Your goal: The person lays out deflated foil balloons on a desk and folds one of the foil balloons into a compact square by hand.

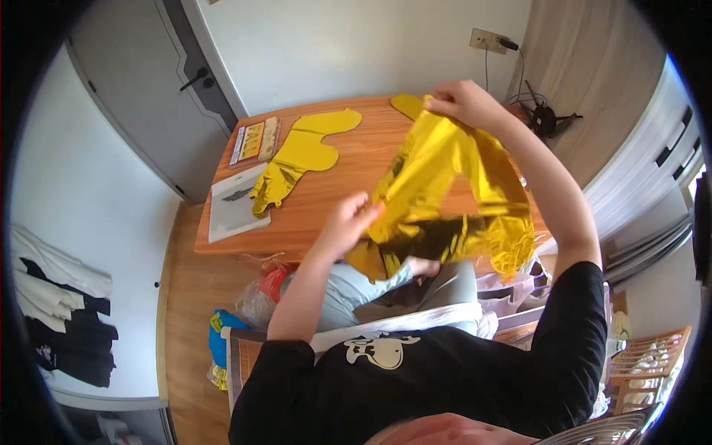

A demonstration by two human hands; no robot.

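Spaced apart, the left hand (345,226) and right hand (469,105) grip a crinkled gold foil sheet (423,174) over the near edge of the wood-grain bench (354,170). At its left lie a flat white item (228,220) and gold foil shape (305,150); beyond are a grey door (144,81) and pale wall (356,52).

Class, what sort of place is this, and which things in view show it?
Probably a room in a home, perhaps a bedroom: there is a grey panelled door, a wooden table near the wall, and black and white clothes at the left.

Black short-sleeved T-shirt (467,378), cartoon print (386,355)
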